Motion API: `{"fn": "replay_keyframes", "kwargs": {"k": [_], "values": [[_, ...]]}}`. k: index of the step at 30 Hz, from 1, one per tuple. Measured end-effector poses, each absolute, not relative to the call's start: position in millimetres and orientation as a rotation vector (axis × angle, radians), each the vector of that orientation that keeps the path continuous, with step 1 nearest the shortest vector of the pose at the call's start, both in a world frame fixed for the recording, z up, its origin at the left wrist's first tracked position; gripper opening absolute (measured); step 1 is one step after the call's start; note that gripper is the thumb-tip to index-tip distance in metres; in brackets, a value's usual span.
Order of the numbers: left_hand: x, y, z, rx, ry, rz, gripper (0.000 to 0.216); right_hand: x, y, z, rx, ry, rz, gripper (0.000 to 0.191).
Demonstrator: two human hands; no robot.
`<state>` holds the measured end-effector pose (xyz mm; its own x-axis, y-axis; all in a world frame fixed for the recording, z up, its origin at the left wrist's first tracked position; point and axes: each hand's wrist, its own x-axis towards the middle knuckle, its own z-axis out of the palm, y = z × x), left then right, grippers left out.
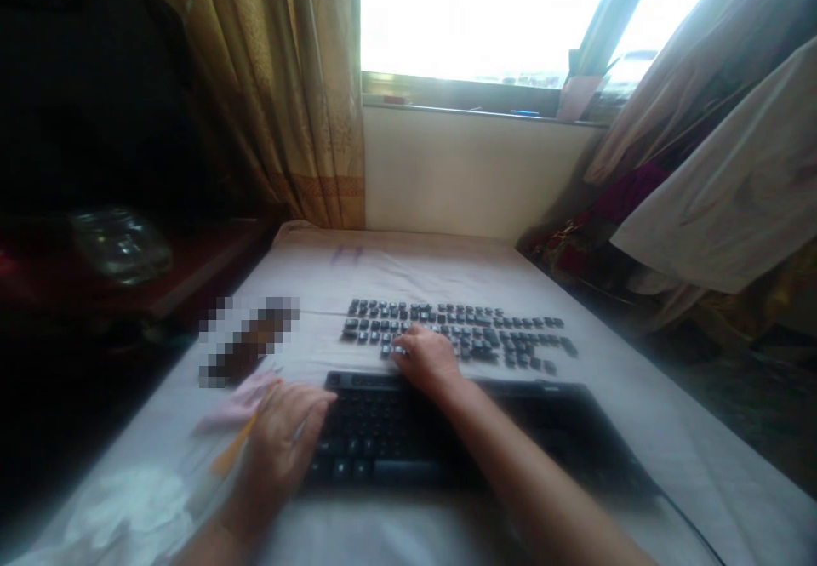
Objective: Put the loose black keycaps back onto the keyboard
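A black keyboard lies on a pale sheet in front of me, with a few keycaps fitted in its lower left and bare key positions above. Beyond it, loose black keycaps are laid out in rows. My right hand reaches over the keyboard, its fingertips pinched at a keycap in the nearer rows; the fingers partly hide it. Beside the keyboard's left edge is my left hand, fingers stretched out and touching the frame. An orange strip-like thing shows behind that hand.
Left of the keycaps lie a pink cloth and a pixelated dark object. Crumpled white material is at the near left. The keyboard's cable runs off right. A clear jar stands on a side table; curtain and window are behind.
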<state>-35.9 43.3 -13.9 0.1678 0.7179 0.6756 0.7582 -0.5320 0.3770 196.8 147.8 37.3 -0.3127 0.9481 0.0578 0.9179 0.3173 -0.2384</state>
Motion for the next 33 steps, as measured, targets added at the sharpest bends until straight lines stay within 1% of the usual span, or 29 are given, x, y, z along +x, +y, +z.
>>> {"fn": "replay_keyframes", "kwargs": {"k": [9,16,19,22,23,25,27,33], "values": [[-34,42,-11,-2.357,-1.518,-1.338,0.025,187,152,37,-1.733,-2.489,0.164,0.021],[-33,43,-3,-2.382,-1.489,-1.324,0.022,184,154,37,-1.716,-2.454,0.224,0.022],[-32,43,-2,-2.399,-1.441,-1.333,0.021,190,141,44,-1.699,-2.408,0.284,0.023],[-27,39,-2,-2.43,-1.372,-1.343,0.019,200,113,51,-1.662,-2.386,0.375,0.019],[-24,37,-2,-2.449,-1.352,-1.341,0.018,204,102,53,-1.634,-2.381,0.426,0.017],[-17,32,-2,-2.509,-1.308,-1.314,0.017,211,82,53,-1.539,-2.303,0.634,0.013],[-9,26,0,-2.582,-1.245,-1.257,0.017,215,66,51,-1.501,-2.251,0.751,0.01],[4,12,4,-2.636,-1.048,-1.188,0.023,212,50,37,-1.498,-2.221,0.792,0.011]]}}
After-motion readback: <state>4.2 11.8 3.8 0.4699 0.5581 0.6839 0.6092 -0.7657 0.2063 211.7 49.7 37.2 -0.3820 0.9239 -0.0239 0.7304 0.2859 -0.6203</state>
